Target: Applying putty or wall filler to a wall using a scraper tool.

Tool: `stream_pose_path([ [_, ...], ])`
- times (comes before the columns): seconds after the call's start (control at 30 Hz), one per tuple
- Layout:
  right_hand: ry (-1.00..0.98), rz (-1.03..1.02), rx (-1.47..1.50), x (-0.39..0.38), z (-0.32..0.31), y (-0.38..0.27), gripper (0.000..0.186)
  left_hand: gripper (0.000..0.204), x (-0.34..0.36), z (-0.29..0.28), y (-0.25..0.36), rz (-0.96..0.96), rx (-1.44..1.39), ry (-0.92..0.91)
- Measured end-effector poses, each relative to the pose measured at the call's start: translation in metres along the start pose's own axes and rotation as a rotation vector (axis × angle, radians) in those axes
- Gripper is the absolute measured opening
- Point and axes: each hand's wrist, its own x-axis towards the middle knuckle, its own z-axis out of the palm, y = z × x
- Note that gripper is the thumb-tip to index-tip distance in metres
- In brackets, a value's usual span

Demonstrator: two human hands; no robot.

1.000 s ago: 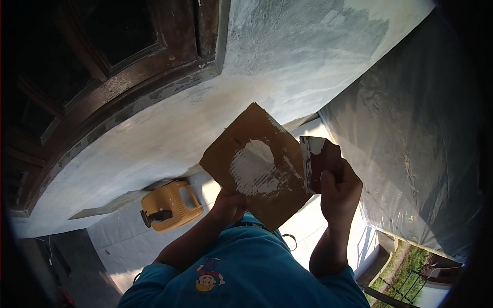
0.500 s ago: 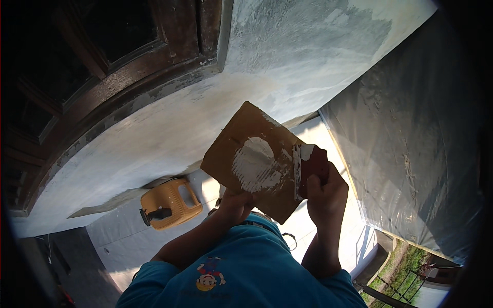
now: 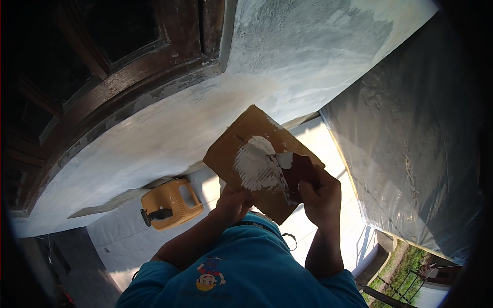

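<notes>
My left hand (image 3: 233, 203) grips the lower left edge of a square brown cardboard (image 3: 231, 156), which carries a smeared patch of white paste (image 3: 254, 164) near its middle. In my right hand (image 3: 321, 195) is a dark red, flat scraper (image 3: 299, 172), its edge coated white. That edge lies on the cardboard along the right side of the paste. Both hands have fingers curled round what they hold, over my blue T-shirt.
A wooden window frame (image 3: 136, 84) is at upper left in a patchy white wall (image 3: 308, 46). An orange-yellow plastic stool (image 3: 182, 203) with a dark tool (image 3: 156, 215) stands on the pale floor (image 3: 126, 241). Grey sheeting (image 3: 416, 143) covers the right side; railings (image 3: 398, 287) and grass show lower right.
My right hand has brought the scraper leftward and down, from beside the cardboard onto it at the paste. The cardboard and my left hand have shifted slightly right.
</notes>
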Motion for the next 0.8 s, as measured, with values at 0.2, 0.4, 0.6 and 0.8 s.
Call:
stream_pose_path([
  [0.2, -0.026, -0.019, -0.142, 0.014, 0.01, -0.009, 0.03, 0.059, 0.0, 0.007, 0.005, -0.022, 0.053, -0.095],
  [0.4, -0.088, -0.008, 0.11, 0.03, 0.014, 0.009, 0.033, 0.063, -0.001, 0.017, 0.018, -0.027, 0.165, -0.098],
  [0.6, -0.19, 0.019, 0.159, 0.045, 0.013, 0.017, 0.038, 0.063, -0.001, 0.015, 0.025, -0.065, 0.226, -0.119],
  [0.8, -0.169, 0.036, 0.203, 0.045, 0.027, 0.02, 0.035, 0.06, 0.001, 0.01, 0.03, -0.068, 0.277, -0.122],
])
